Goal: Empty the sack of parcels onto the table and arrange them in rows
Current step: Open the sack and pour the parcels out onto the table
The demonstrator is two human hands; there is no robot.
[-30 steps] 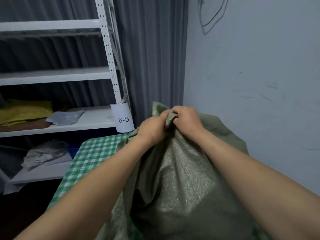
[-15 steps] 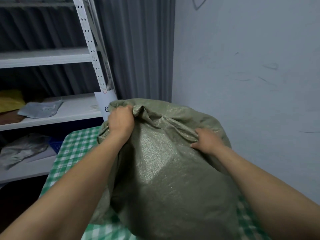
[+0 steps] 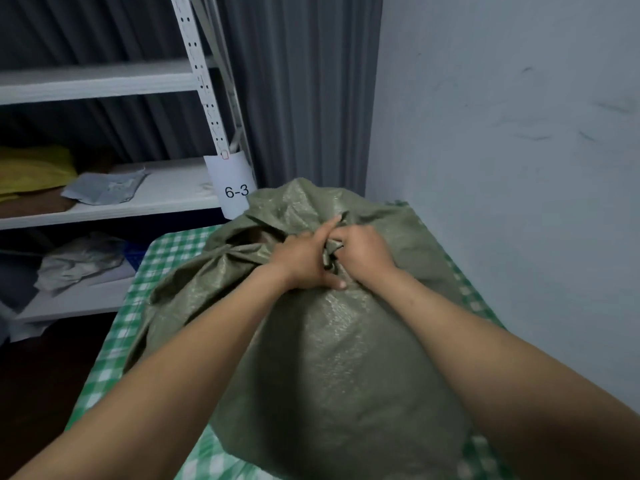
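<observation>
Sack [image 3: 339, 358] lies full on the table [image 3: 166, 258] with its neck bunched and no parcels out, so emptying and rows are all left; right hand [image 3: 365, 252] grips the neck with curled fingers, while the left hand [image 3: 301, 259] touches it, forefinger and thumb straight, hold unclear.

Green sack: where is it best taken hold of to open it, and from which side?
Probably the gathered neck at the far end of the sack, reached from above: there the fabric bunches into a narrow twist, while the body bulges broad and taut.
</observation>
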